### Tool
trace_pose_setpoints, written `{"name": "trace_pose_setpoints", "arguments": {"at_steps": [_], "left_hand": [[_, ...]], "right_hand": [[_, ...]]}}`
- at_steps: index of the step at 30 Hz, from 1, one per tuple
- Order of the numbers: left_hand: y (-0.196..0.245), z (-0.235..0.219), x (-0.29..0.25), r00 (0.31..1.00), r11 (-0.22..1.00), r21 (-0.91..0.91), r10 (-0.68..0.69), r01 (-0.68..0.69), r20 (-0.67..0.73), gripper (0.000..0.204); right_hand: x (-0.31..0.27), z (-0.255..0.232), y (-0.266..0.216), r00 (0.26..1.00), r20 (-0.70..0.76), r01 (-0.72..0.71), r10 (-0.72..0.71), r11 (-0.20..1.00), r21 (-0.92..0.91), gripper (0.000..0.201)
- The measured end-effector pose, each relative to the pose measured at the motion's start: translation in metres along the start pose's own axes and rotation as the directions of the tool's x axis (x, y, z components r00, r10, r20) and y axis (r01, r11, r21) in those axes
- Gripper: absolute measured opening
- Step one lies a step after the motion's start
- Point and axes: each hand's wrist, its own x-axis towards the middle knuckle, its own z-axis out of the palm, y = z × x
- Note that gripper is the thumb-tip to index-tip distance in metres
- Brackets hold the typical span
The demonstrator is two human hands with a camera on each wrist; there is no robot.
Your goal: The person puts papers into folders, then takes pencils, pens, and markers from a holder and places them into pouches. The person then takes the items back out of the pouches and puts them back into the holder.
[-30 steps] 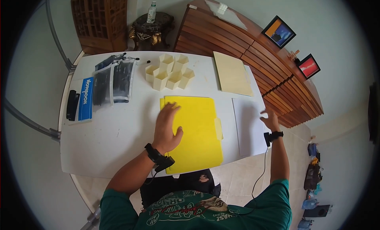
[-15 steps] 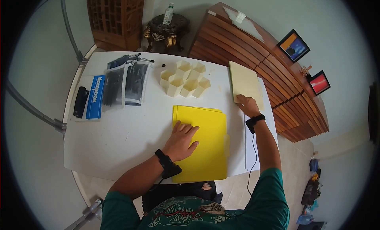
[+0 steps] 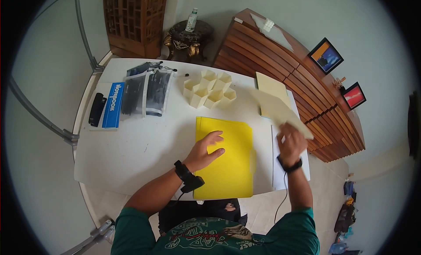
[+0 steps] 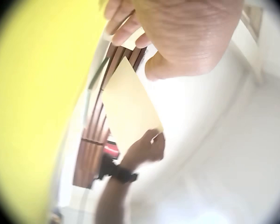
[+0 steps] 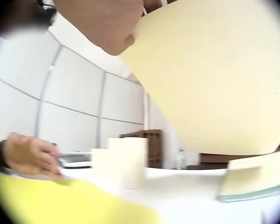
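Note:
My right hand (image 3: 291,147) grips a cream sheet of card (image 3: 277,105) by its near corner and holds it up, tilted, above the table. In the right wrist view the raised card (image 5: 214,79) fills much of the upper right. Below and behind it lies the cream stack (image 3: 272,85) at the table's back right, with a bluish-green layer (image 5: 252,193) along its bottom edge. Over the yellow folders (image 3: 228,174) hovers my left hand (image 3: 206,150), its fingers loosely spread and holding nothing. White paper (image 3: 277,167) lies on the right side, partly hidden by my right hand.
Cream hexagonal holders (image 3: 209,90) stand at the back middle of the white table (image 3: 144,145). Further left are dark zip pouches (image 3: 144,95), a blue notebook (image 3: 114,105) and a black stapler-like object (image 3: 97,109). Behind the table stands a wooden cabinet (image 3: 263,53).
My right hand went from over the white paper to the cream stack, then lifted a card toward me. My left hand touched down on the yellow folders and rose slightly.

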Motion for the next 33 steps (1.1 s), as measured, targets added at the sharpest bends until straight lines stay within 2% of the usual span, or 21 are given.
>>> {"name": "trace_pose_setpoints", "arguments": {"at_steps": [1,2,3,4,5,6,9,11,13,15,17,18,19,21,23,25,27,29,30,31,33], "left_hand": [[-0.004,0.002,0.001,0.979,0.855,-0.479,-0.144,0.198,0.147,0.063],[0.0,0.001,0.002,0.927,0.616,-0.693,-0.241,0.374,0.287,0.067],[0.0,0.004,0.0,0.924,0.615,-0.69,-0.244,0.383,0.295,0.067],[-0.002,0.008,-0.001,0.908,0.476,-0.776,-0.283,0.413,0.309,0.065],[-0.004,0.013,-0.002,0.889,0.326,-0.842,-0.32,0.429,0.329,0.064],[-0.007,0.017,-0.003,0.869,0.564,-0.681,-0.437,0.467,0.233,0.063],[-0.01,0.017,-0.004,0.868,0.684,-0.546,-0.454,0.483,0.199,0.062],[-0.006,0.017,-0.004,0.895,0.695,-0.572,-0.404,0.435,0.189,0.061],[0.008,0.014,-0.001,0.911,0.755,-0.521,-0.391,0.399,0.131,0.058],[0.0,0.013,0.001,0.918,0.754,-0.536,-0.378,0.38,0.12,0.056],[-0.003,0.009,0.003,0.927,0.747,-0.563,-0.359,0.354,0.107,0.058],[-0.004,0.009,0.002,0.928,0.748,-0.563,-0.359,0.351,0.102,0.058],[-0.004,0.009,0.002,0.93,0.757,-0.555,-0.357,0.345,0.092,0.057],[-0.005,0.009,0.001,0.931,0.767,-0.546,-0.358,0.336,0.071,0.056],[-0.005,0.009,0.002,0.941,0.743,-0.596,-0.331,0.304,0.067,0.055],[-0.008,0.009,0.002,0.943,0.73,-0.618,-0.328,0.291,0.057,0.055],[-0.01,0.01,0.003,0.945,0.716,-0.64,-0.323,0.279,0.05,0.055],[-0.011,0.011,0.003,0.952,0.709,-0.658,-0.304,0.253,0.038,0.055],[-0.012,0.012,0.003,0.951,0.71,-0.656,-0.306,0.256,0.04,0.055],[-0.012,0.013,0.002,0.954,0.703,-0.671,-0.3,0.235,0.02,0.054],[-0.012,0.014,0.0,0.955,0.695,-0.685,-0.297,0.218,0.003,0.054]], "right_hand": [[-0.007,-0.025,-0.029,0.995,0.058,0.071,-0.076,0.994,0.081,0.019],[-0.023,-0.045,-0.06,0.962,0.256,-0.189,0.096,0.91,0.369,0.021],[-0.034,-0.066,-0.081,0.791,0.611,-0.364,-0.035,0.776,0.515,0.023],[-0.044,-0.078,-0.106,0.866,0.456,-0.123,-0.207,0.795,0.594,0.025],[-0.05,-0.085,-0.125,0.88,0.287,0.127,-0.379,0.769,0.627,0.028],[-0.053,-0.087,-0.131,0.883,0.294,0.115,-0.367,0.775,0.622,0.028],[-0.062,-0.083,-0.13,0.871,0.413,-0.147,-0.266,0.662,0.735,0.027],[-0.068,-0.07,-0.106,0.859,0.502,-0.297,-0.101,0.7,0.649,0.028],[-0.061,-0.06,-0.084,0.805,0.552,-0.527,0.217,0.689,0.497,0.033],[-0.067,-0.044,-0.057,0.735,0.572,-0.65,0.364,0.618,0.442,0.042],[-0.082,-0.029,-0.036,0.615,0.631,-0.786,0.473,0.425,0.448,0.046],[-0.091,-0.021,-0.029,0.564,0.668,-0.825,0.486,0.297,0.481,0.044],[-0.092,-0.02,-0.024,0.569,0.669,-0.822,0.478,0.298,0.486,0.044],[-0.094,-0.018,-0.02,0.38,0.816,-0.894,0.436,-0.052,0.445,0.04],[-0.095,-0.016,-0.023,0.382,0.82,-0.871,0.426,-0.13,0.473,0.038],[-0.096,-0.017,-0.026,0.31,0.826,-0.83,0.47,-0.29,0.477,0.039],[-0.095,-0.018,-0.027,0.321,0.847,-0.83,0.424,-0.304,0.467,0.038],[-0.09,-0.025,-0.031,0.278,0.913,-0.836,0.298,-0.394,0.382,0.036],[-0.095,-0.022,-0.031,0.325,0.917,-0.802,0.231,-0.448,0.396,0.037],[-0.097,-0.021,-0.031,0.323,0.917,-0.8,0.233,-0.45,0.396,0.037],[-0.099,-0.019,-0.029,0.283,0.954,-0.758,0.096,-0.588,0.284,0.04]]}}
